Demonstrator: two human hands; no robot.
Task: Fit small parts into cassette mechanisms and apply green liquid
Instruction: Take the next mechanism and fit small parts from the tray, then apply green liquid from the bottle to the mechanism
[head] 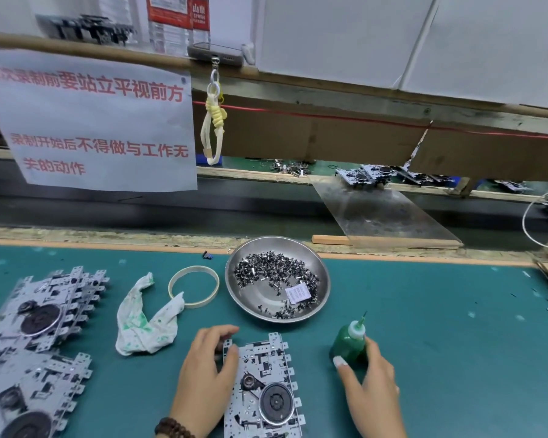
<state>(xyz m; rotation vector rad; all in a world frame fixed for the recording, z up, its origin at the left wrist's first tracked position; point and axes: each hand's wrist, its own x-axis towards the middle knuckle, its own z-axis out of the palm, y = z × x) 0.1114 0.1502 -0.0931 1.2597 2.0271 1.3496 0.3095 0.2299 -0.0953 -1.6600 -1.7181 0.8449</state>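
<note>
On the green tabletop [424, 311], the left hand [206, 371] grasps the upper left edge of a cassette mechanism [263, 390] lying flat near the front. The right hand [370, 384] curls around a small bottle of green liquid [348, 343] standing just right of it. Behind them sits a metal bowl [321, 279] of small parts [272, 270]. Stacked mechanisms [41, 314] lie at left beside a stained cloth [140, 327].

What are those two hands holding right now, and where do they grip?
The right hand grips the green bottle around its body. The left hand holds the cassette mechanism by its upper left edge.
</note>
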